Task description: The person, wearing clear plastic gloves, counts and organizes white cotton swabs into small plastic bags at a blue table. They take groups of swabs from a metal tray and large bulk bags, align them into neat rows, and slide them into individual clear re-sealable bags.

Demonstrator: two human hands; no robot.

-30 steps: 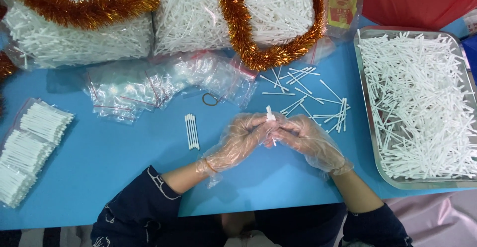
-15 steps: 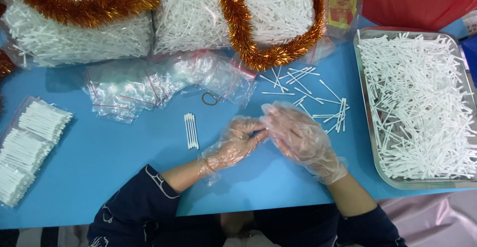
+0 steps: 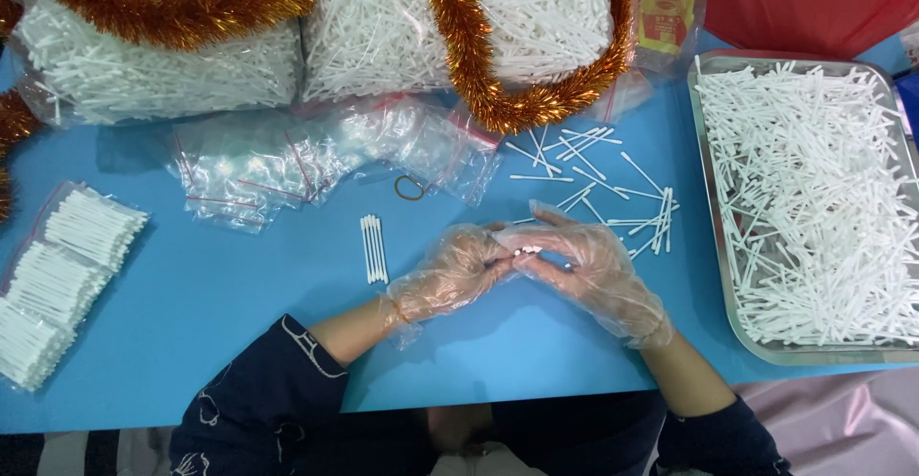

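Cotton swabs (image 3: 529, 249), a small bunch, pinched between left hand (image 3: 452, 270) and right hand (image 3: 584, 270), both gloved, above blue table (image 3: 239, 342). Probably gathering and aligning tips; next needs an even count. Loose swabs (image 3: 613, 199) near, metal tray (image 3: 713, 246) right.

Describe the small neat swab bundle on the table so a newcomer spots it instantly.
On the blue table, look just left of the gloved left hand. There lies a small bundle of cotton swabs, aligned side by side, unlike the scattered swabs farther right.
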